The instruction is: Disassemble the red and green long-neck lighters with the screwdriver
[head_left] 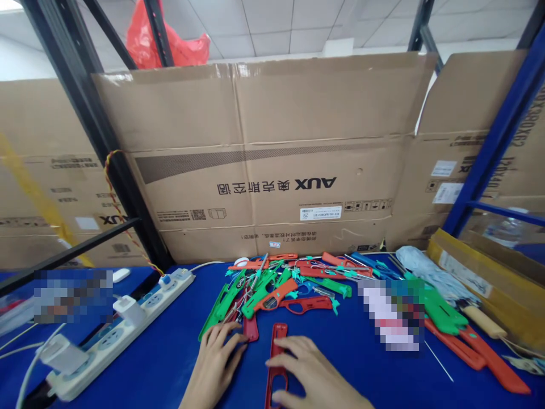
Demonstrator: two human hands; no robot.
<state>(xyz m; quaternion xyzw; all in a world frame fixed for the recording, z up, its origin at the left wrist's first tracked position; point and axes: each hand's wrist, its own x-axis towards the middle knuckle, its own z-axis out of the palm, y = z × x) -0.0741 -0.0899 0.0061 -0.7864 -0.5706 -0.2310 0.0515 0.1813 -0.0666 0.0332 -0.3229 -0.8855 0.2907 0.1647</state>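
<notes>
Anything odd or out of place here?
Yes: the large brown cardboard panel behind the blue table stands with its black AUX lettering upside down. The red plastic casing at the right hand shows no obvious damage.

Power strip [111,339] lies left of casings [279,294] (cardboard [272,119] behind).

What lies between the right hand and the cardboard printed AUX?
In the head view: the far end of the red shell by the right hand, then a jumbled pile of green, orange and red plastic pieces before the cardboard.
</notes>
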